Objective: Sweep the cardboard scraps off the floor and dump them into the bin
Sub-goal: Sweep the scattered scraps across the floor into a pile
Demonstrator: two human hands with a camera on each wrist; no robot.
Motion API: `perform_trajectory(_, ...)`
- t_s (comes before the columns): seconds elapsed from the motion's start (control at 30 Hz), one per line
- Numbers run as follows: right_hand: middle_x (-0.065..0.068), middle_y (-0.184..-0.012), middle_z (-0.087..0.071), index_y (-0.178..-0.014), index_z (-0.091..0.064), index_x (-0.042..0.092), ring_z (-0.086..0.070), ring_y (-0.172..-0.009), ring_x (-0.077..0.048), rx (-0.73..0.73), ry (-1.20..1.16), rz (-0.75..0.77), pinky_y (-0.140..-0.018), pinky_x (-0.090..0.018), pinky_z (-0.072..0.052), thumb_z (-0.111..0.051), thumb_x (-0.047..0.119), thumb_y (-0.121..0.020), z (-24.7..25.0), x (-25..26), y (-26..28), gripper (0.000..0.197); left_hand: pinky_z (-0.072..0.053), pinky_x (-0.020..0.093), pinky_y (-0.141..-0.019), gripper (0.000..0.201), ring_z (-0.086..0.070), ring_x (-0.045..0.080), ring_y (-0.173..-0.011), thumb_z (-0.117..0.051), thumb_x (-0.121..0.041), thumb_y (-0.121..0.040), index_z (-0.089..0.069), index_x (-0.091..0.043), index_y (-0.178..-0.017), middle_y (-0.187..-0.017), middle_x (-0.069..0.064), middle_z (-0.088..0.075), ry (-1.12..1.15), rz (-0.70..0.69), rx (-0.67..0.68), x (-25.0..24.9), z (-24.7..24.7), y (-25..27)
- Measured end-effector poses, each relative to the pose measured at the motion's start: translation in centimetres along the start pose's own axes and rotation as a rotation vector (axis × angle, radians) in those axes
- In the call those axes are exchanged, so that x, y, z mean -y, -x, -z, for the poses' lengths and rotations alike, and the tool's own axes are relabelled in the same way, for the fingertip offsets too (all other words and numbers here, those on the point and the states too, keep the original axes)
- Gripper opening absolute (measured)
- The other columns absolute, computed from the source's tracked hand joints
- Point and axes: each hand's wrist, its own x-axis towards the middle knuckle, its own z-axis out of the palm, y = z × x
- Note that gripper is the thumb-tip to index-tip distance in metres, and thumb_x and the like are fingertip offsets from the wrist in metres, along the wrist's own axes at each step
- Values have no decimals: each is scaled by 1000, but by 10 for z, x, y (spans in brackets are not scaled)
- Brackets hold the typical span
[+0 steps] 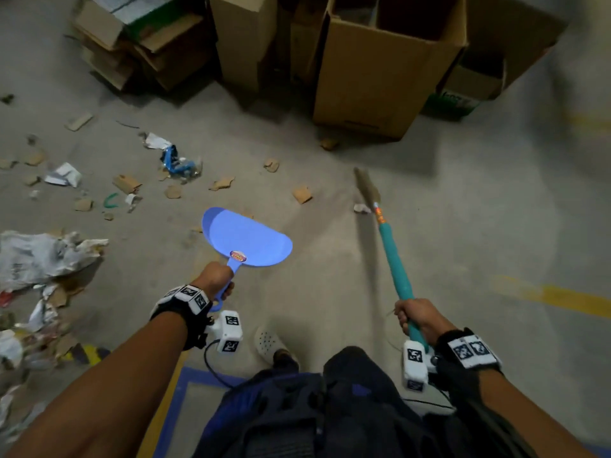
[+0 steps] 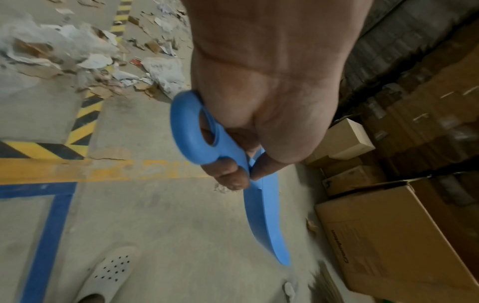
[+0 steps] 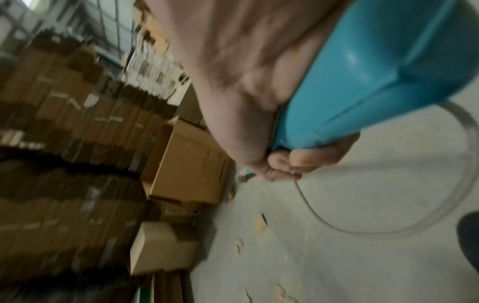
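Left hand: the left hand (image 1: pixel 215 276) is wrapped tight around the handle of a light blue plastic dustpan (image 1: pixel 246 239), fingers (image 2: pixel 234 176) curled under the handle just past its loop end; the pan is held above the floor, hollow side up, with nothing in it.
Right hand: the right hand (image 1: pixel 417 317) is clenched around the teal plastic handle of a broom (image 1: pixel 393 256), whose brown bristle head (image 1: pixel 366 186) points forward and is blurred.
Cardboard scraps: small brown cardboard scraps (image 1: pixel 302 194) lie scattered on the grey concrete floor (image 1: pixel 463 226) ahead and to the left of the dustpan, roughly a dozen, mixed with white paper bits and a blue wrapper (image 1: pixel 177 163).
Bin: one tall open brown cardboard box (image 1: pixel 380 77) stands ahead, beside other cartons.
Tools counted: one dustpan, one broom.
Head view only: both tools at once, the scraps, a crumpled white bag pile (image 1: pixel 39 256) at left.
Left wrist view only: yellow-black hazard striping (image 2: pixel 83 121), a white perforated clog (image 2: pixel 106 274).
Right wrist view only: a thin cord loop (image 3: pixel 414 215) hanging from the broom handle, stacked cartons (image 3: pixel 64 143) along the wall, blurred.
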Motion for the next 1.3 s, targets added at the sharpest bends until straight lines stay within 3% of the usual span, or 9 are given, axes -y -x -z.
perform_trajectory(0.17,1,-31,-33,-62,-40,6,-29,-21,-9,-115,-129,-50,-29,-11,-28,-39,-7,-88,51,56,-33,29,-23,22,-49,31,-33,17,-36,-41,-7,-96,-37,-8,-66,-58,12,-43,-15,-21,-21,-47,9,-28)
perform_trajectory(0.27,1,-29,-32,-63,-35,8,-29,-20,-8,-136,-96,-87,-27,-10,-26,-35,-7,-90,85,90,-68,31,-24,21,-47,30,-34,15,-28,-41,-5,-95,-38,-6,-65,-58,12,-43,-18,-9,-66,-66,11,-47)
perform_trajectory(0.37,0,-31,-34,-60,-34,11,-31,-21,-10,-116,38,-128,-27,-12,-27,-37,-2,-89,98,121,-114,32,-25,19,-45,29,-35,17,-36,-42,-6,-96,-39,-5,-67,-59,13,-43,9,19,-123,-82,7,-63)
perform_trajectory(0.6,-7,-53,-50,-50,-46,12,-43,-40,-19,332,673,-156,-43,-21,-32,-49,2,-65,7,170,-160,18,-26,16,-37,27,-36,19,-33,-42,-1,-94,-42,-3,-67,-59,14,-44,52,142,-249,-102,-13,-85)
perform_trajectory(0.77,-3,-43,-50,-42,-48,12,-46,-41,-19,581,998,0,-46,-20,-37,-53,6,-68,-60,212,-154,27,-28,21,-39,26,-36,23,-36,-37,5,-89,-42,0,-64,-62,16,-45,155,236,-347,-111,-27,-93)
perform_trajectory(0.9,-2,-38,-47,-48,-55,8,-42,-32,-14,672,981,101,-41,-19,-36,-54,1,-72,-58,259,-156,24,-26,24,-45,29,-34,21,-41,-39,1,-92,-41,-2,-63,-61,16,-44,232,277,-431,-121,-30,-88)
perform_trajectory(1.03,-5,-47,-46,-68,-54,4,-39,-35,-15,633,924,217,-37,-19,-32,-55,-1,-77,-24,300,-168,10,-25,23,-45,36,-34,22,-42,-47,-15,-97,-39,-5,-63,-60,15,-44,276,258,-473,-143,-33,-93)
perform_trajectory(1.13,-5,-51,-48,-75,-54,6,-41,-37,-14,509,892,287,-37,-19,-33,-56,2,-80,12,325,-189,7,-25,23,-47,35,-34,20,-38,-45,-10,-96,-39,-5,-62,-58,15,-43,281,223,-460,-171,-40,-109)
perform_trajectory(1.3,-6,-48,-44,-70,-54,3,-38,-35,-15,270,733,260,-36,-19,-32,-54,0,-85,64,373,-235,15,-23,13,-32,31,-34,12,-23,-43,-6,-95,-39,-5,-65,-59,13,-43,287,129,-356,-224,-53,-143)
